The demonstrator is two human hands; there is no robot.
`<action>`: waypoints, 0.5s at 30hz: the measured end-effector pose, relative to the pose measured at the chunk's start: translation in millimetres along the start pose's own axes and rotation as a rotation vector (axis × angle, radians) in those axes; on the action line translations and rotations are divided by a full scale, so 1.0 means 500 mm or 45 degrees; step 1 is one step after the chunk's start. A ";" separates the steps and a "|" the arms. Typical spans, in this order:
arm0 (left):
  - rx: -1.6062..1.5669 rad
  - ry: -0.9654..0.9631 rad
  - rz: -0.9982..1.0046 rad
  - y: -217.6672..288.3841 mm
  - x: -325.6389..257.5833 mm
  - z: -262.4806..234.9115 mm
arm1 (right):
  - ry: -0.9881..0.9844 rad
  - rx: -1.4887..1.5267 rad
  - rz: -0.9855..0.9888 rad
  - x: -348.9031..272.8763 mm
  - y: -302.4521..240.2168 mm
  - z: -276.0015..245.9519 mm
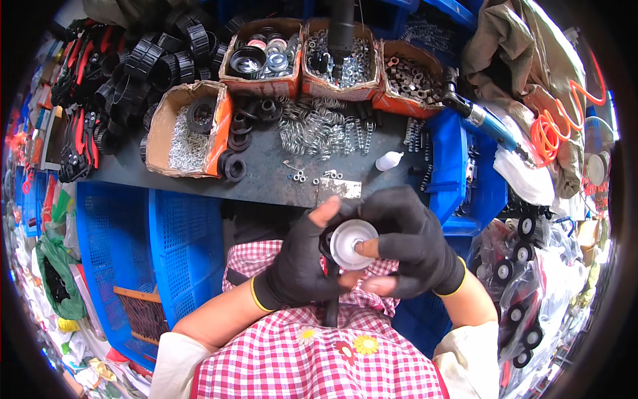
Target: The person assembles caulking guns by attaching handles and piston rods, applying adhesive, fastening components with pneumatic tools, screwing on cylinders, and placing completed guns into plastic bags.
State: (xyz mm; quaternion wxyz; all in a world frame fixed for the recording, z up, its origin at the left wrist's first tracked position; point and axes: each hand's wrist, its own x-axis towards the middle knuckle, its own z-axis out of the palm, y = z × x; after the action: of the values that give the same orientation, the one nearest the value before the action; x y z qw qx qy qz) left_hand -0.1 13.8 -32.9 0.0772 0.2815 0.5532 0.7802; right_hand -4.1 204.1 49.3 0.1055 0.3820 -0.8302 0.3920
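Over my lap, just off the front edge of the bench, a round pale dish-shaped part (344, 253) with a raised rim is between my hands. My left hand (298, 259), in a black glove with bare fingertips, closes around its left side, and some black piece shows behind the disc. From the right, my right hand (413, 239), gloved the same way, curls toward it, one bare fingertip pressing into the hub at its centre. What lies under that fingertip is hidden. A small metal plate (339, 189) lies on the bench just beyond my hands, with several nuts (299, 177) beside it.
Springs (319, 130) are heaped mid-bench behind a white squeeze bottle (389, 160). Cardboard boxes (154, 149) hold screws, nuts and washers. Black rings (143, 63) and red-handled tools (83, 136) fill the left. A blue power tool (492, 126) and blue bin (446, 159) stand right.
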 end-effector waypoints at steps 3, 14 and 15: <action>0.783 -0.359 -0.045 -0.014 0.000 -0.022 | 0.135 0.426 0.302 -0.004 -0.011 0.006; 0.726 -0.149 -0.121 -0.144 -0.102 -0.033 | 0.043 -0.115 0.172 0.024 -0.027 0.008; 0.728 -0.140 -0.128 -0.147 -0.107 -0.041 | 0.020 -0.090 0.151 0.028 -0.027 0.001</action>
State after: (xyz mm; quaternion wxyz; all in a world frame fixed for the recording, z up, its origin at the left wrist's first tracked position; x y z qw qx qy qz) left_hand 19.4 1.8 -122.9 0.0632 0.3057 0.7590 0.5714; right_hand -3.7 190.5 63.2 0.1018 0.3250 -0.8639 0.3710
